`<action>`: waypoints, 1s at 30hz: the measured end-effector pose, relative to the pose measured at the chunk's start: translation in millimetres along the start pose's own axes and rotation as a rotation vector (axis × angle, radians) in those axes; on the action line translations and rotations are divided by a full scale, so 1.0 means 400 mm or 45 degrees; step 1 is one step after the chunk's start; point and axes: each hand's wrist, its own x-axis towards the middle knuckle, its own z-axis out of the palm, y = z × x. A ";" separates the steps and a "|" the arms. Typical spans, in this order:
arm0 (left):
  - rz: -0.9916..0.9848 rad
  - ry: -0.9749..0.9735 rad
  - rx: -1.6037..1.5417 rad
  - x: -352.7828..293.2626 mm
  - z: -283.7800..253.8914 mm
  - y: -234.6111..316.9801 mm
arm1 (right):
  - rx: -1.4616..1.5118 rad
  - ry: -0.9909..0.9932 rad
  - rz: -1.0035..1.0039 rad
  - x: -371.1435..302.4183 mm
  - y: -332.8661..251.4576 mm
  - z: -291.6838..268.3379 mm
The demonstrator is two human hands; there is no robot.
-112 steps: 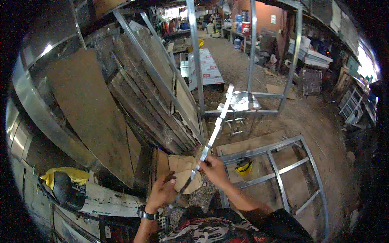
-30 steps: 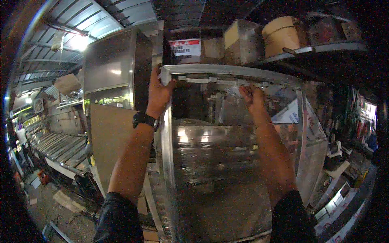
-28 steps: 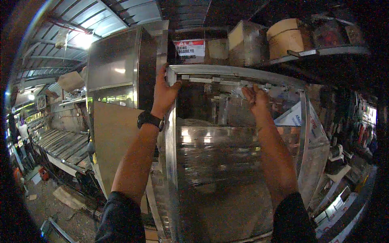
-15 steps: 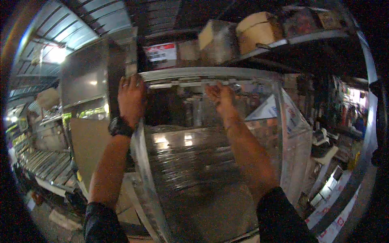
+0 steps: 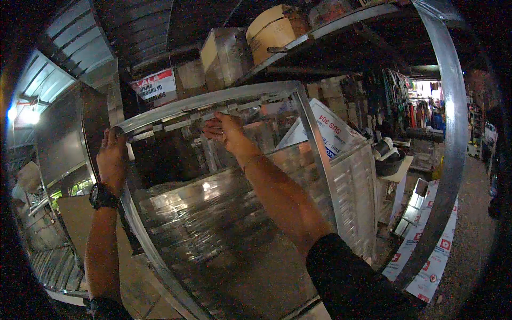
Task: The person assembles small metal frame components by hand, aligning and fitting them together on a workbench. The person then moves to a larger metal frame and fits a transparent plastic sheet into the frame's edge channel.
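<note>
At the top rail of a large metal frame [image 5: 213,101], both hands are raised overhead. The left hand [image 5: 112,157], a dark watch [image 5: 102,196] at its wrist, is wrapped around the frame's upper left corner, fingers curled over the bar. The right hand [image 5: 226,130] lies further along the same rail near its middle, fingers bent over the edge; how far they close behind the rail cannot be told from this view. The frame stands upright and tilted, its right post [image 5: 314,154] running down past the right forearm.

Compared with the view half a second ago, the frame's top rail now slopes up to the right and sits lower in the picture, and the left hand has slid out to the very corner; both hands have kept their hold throughout. Judged from this, the frame is being tipped or swung while carried by its top edge.

Behind the frame stands a stack of shiny sheet metal wrapped in clear film [image 5: 213,213], with ribbed metal panels [image 5: 357,186] just to its right. Overhead, a shelf [image 5: 341,24] carries cardboard boxes [image 5: 269,26]. A broad curved metal strip [image 5: 453,133] crosses the right side. A tall metal panel [image 5: 64,138] stands to the left.
</note>
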 end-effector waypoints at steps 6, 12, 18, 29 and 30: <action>-0.011 0.097 -0.045 -0.019 0.032 -0.017 | -0.256 0.030 0.019 -0.022 -0.029 -0.018; -0.051 0.093 -0.130 -0.013 0.055 -0.031 | -0.925 -0.257 -0.103 -0.014 -0.101 -0.099; 0.019 0.146 -0.187 -0.022 0.033 -0.031 | -0.480 -0.304 -0.086 -0.049 -0.077 -0.101; -0.294 0.245 -0.652 -0.036 0.027 -0.007 | -0.020 -0.209 -0.427 -0.115 -0.030 -0.027; -0.267 0.234 -0.623 -0.034 0.028 -0.008 | -0.016 -0.187 -0.444 -0.112 -0.030 -0.021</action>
